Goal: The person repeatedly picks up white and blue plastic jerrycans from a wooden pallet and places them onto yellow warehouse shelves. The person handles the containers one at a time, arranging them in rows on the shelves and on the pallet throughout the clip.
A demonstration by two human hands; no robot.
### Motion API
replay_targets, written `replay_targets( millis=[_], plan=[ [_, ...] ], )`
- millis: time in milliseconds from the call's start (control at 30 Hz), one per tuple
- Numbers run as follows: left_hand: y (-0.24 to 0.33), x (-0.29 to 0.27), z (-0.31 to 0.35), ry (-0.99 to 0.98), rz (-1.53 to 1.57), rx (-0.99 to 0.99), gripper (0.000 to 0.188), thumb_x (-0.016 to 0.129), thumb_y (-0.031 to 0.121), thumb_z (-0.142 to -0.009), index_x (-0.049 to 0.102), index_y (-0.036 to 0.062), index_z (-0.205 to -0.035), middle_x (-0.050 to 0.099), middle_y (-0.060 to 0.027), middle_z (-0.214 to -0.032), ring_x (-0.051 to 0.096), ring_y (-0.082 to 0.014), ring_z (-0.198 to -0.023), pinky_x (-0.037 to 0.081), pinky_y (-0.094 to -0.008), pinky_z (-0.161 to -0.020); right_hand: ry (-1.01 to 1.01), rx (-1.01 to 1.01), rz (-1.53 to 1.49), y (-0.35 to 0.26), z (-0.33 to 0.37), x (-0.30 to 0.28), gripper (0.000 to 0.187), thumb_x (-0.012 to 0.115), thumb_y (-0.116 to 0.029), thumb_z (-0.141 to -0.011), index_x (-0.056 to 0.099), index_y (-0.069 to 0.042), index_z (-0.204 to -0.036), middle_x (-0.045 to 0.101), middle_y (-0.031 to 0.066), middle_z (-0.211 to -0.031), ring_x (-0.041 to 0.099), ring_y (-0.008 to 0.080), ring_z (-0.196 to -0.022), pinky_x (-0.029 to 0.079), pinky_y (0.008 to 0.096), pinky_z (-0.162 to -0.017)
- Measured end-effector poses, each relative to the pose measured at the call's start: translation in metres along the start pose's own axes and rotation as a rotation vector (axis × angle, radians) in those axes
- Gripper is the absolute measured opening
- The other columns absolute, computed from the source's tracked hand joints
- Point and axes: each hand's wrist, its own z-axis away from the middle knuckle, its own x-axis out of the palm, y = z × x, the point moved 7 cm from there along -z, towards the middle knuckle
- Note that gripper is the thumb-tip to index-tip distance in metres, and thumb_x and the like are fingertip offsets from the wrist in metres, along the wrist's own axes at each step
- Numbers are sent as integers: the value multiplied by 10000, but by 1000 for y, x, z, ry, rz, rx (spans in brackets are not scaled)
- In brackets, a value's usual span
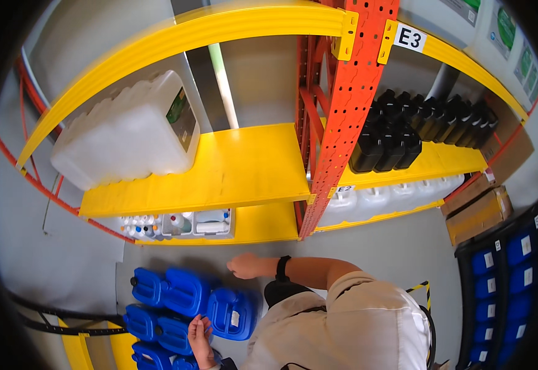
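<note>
My left hand is held over the group of blue jerrycans, its fingers loosely bent and nothing visible in them. Nearest to it are a blue jerrycan on its left and another blue jerrycan with a white label on its right. My right hand reaches across toward the left, a black band round its wrist. Its fingers are curled in, and I see nothing held there. Beyond the jerrycans, it is over the grey floor, apart from the yellow shelf.
Ahead stands a rack with yellow shelves and an orange-red upright. It bears translucent containers, black bottles and a grey crate of bottles. Cardboard boxes and blue bins are at right.
</note>
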Motion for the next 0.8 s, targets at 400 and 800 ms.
replay_targets(
  millis=[400, 800],
  plan=[
    [52, 17, -97, 3, 69, 18, 291, 553, 207, -912, 553, 41, -1151, 631, -92, -1017, 601, -173, -934, 484, -294, -793, 439, -121, -78, -20, -160, -219, 157, 587, -167, -786, 619, -73, -908, 624, 118, -906, 602, 310, -816, 483, 406, -717],
    [56, 3, -141, 235, 207, 53, 291, 554, 200, -907, 561, 37, -1148, 639, -89, -1011, 604, -165, -925, 494, -292, -773, 1325, 32, 359, -51, -371, -486, 351, 581, -163, -795, 551, -51, -1126, 599, 158, -1082, 571, 318, -1010, 484, 398, -792]
  ],
)
